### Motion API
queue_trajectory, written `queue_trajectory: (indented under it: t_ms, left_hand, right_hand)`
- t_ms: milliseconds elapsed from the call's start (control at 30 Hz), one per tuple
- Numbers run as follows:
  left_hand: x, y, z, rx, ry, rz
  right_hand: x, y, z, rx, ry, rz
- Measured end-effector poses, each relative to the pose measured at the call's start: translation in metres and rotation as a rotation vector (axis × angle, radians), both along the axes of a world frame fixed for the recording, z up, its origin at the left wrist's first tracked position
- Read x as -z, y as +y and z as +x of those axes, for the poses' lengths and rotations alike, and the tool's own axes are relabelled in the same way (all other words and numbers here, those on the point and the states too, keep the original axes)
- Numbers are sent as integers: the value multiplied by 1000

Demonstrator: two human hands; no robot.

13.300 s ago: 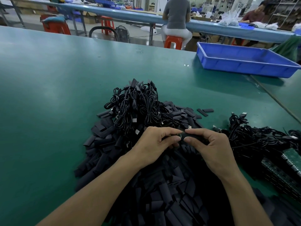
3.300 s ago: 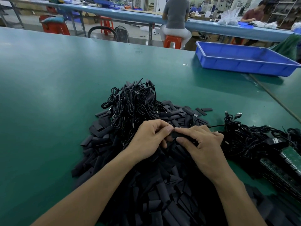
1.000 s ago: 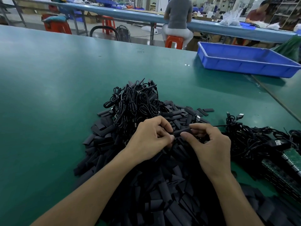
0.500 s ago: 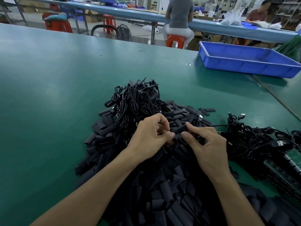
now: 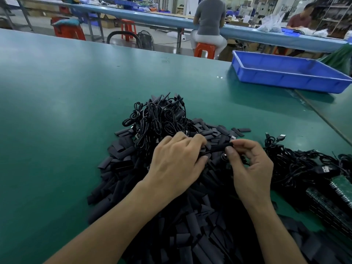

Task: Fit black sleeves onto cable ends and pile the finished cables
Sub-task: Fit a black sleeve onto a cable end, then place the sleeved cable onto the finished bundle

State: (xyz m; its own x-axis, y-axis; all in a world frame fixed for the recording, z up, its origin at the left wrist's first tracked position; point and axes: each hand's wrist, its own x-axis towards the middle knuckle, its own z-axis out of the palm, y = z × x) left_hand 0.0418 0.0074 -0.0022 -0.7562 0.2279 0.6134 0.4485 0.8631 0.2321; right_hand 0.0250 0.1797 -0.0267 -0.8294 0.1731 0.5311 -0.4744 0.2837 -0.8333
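A black sleeve (image 5: 219, 148) is held level between both hands above a big heap of loose black sleeves (image 5: 190, 225). My left hand (image 5: 177, 161) grips its left end with curled fingers. My right hand (image 5: 249, 166) pinches its right end between thumb and forefinger. The cable end inside is mostly hidden by the fingers. Behind the hands lies a pile of coiled black cables (image 5: 162, 119). A second tangle of black cables (image 5: 301, 164) spreads to the right.
A blue plastic tray (image 5: 285, 73) stands at the back right of the green table (image 5: 57, 111). Green circuit boards (image 5: 335, 199) lie at the right edge. Two people sit at a far bench.
Both hands have lifted slightly and the sleeve between them now lies more level. My right hand's fingers have curled higher over the sleeve's right end.
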Motion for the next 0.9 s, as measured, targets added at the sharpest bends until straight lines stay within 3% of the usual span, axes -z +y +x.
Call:
queue_trajectory:
  t_ms: [167, 267, 367, 500, 600, 633, 767, 900]
  left_hand:
    - [-14, -16, -2, -141, -217, -198]
    - [-27, -20, -7, -112, -344, -152]
    - [-38, -22, -17, -83, -498, 212]
    - [-55, -26, -41, 13, -716, 873]
    - [-65, -29, -59, 27, -938, 1416]
    - [-68, -32, -64, 27, -1014, 1518]
    - [-72, -45, -76, -4, -1167, 1596]
    - [-69, -45, -84, -30, -965, 1571]
  right_hand:
    - [0, 2, -1, 11, -20, -44]
    - [-1, 6, -2, 48, -24, -57]
    - [-1, 8, 0, 78, -83, 76]
    - [1, 8, 1, 118, -244, 324]
    - [4, 11, -1, 84, -317, 361]
    - [4, 11, -2, 79, -331, 358]
    - [0, 11, 0, 171, -238, 277]
    - [-6, 10, 4, 274, -113, 149]
